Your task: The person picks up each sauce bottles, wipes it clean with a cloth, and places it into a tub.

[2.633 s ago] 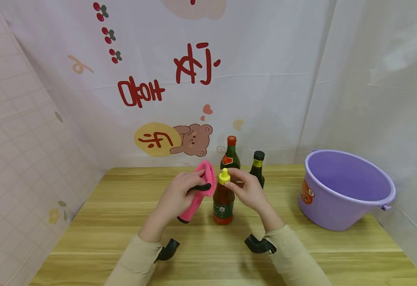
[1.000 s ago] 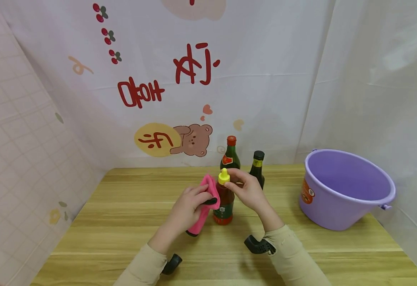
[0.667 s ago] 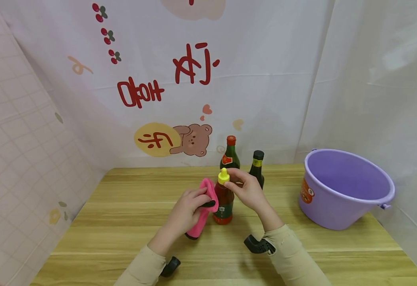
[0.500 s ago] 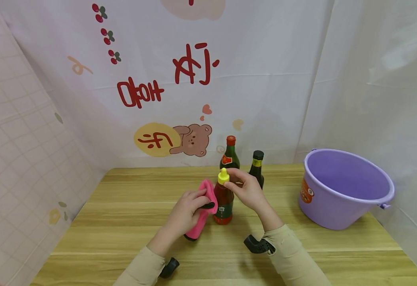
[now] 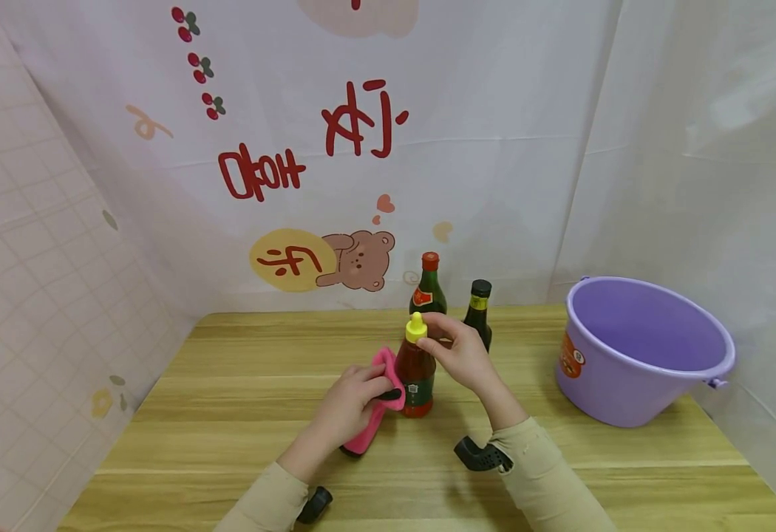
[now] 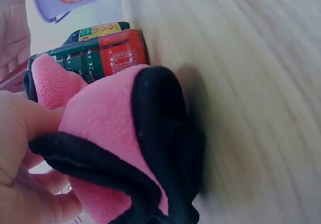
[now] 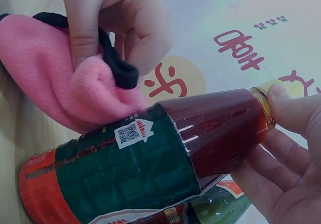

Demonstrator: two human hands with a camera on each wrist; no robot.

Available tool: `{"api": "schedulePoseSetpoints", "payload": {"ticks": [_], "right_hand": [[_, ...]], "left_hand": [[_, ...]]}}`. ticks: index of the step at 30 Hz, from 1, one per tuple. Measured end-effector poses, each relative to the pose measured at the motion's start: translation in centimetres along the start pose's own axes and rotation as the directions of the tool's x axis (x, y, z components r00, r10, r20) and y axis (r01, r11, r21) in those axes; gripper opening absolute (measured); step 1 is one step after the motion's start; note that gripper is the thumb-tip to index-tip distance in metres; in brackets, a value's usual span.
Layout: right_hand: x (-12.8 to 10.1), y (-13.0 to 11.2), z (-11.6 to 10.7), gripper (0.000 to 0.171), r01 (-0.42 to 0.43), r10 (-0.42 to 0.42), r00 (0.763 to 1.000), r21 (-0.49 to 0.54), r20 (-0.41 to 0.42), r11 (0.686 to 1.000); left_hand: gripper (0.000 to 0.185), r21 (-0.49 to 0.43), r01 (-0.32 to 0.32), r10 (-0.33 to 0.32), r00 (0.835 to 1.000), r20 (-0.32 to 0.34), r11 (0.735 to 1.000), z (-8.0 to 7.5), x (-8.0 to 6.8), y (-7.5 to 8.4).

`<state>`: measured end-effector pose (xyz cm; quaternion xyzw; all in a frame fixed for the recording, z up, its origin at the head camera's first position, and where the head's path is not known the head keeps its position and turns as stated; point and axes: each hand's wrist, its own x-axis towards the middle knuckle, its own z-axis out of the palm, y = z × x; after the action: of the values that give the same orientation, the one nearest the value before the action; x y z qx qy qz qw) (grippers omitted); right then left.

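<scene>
A sauce bottle (image 5: 417,369) with red-brown contents, a dark green label and a yellow nozzle cap (image 5: 417,329) stands upright on the wooden table. My right hand (image 5: 457,349) pinches it at the cap and neck, thumb in front. In my left hand (image 5: 348,406) is a folded pink cloth (image 5: 369,425) with black edging, gripped between thumb and fingers. The cloth (image 7: 110,93) touches the left side of the bottle's label in the right wrist view. From the left wrist, the cloth (image 6: 108,118) hides part of the bottle (image 6: 95,56).
Behind the sauce bottle stand a green bottle with a red cap (image 5: 430,284) and a dark bottle with a black cap (image 5: 479,314). A purple bucket (image 5: 601,384) sits at the table's right. A printed white curtain (image 5: 494,148) hangs along the table's back edge.
My left hand has moved the cloth down along the bottle's left side, from near the cap to the label, rising slightly midway. My right hand stays at the cap.
</scene>
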<state>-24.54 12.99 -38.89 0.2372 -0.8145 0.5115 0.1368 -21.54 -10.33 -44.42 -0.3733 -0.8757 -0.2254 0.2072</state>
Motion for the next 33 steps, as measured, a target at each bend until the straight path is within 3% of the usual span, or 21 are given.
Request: {"api": "schedulePoseSetpoints", "payload": {"ticks": [10, 17, 21, 27, 33], "right_hand": [[0.0, 0.0, -0.1, 0.035, -0.005, 0.005, 1.0, 0.011, 0.001, 1.0], [0.0, -0.1, -0.1, 0.035, -0.019, 0.019, 1.0, 0.014, 0.001, 1.0], [0.0, -0.2, -0.1, 0.034, -0.014, 0.014, 1.0, 0.014, -0.007, 1.0], [0.0, -0.1, 0.0, 0.034, -0.008, 0.008, 1.0, 0.017, 0.003, 1.0], [-0.1, 0.0, 0.1, 0.036, -0.003, 0.003, 1.0, 0.009, -0.011, 1.0]], "left_hand": [[0.028, 0.103, 0.001, -0.015, 0.99, 0.14, 0.995, 0.2, 0.2, 0.3], [0.027, 0.177, -0.016, -0.03, 0.966, 0.256, 0.984, 0.5, 0.6, 0.4], [0.032, 0.185, -0.012, -0.043, 0.957, 0.289, 0.983, 0.5, 0.7, 0.4], [0.033, 0.152, -0.016, -0.031, 0.953, 0.3, 0.988, 0.1, 0.5, -0.2], [0.03, 0.117, 0.013, -0.037, 0.977, 0.209, 0.993, -1.6, 0.6, -1.1]]}}
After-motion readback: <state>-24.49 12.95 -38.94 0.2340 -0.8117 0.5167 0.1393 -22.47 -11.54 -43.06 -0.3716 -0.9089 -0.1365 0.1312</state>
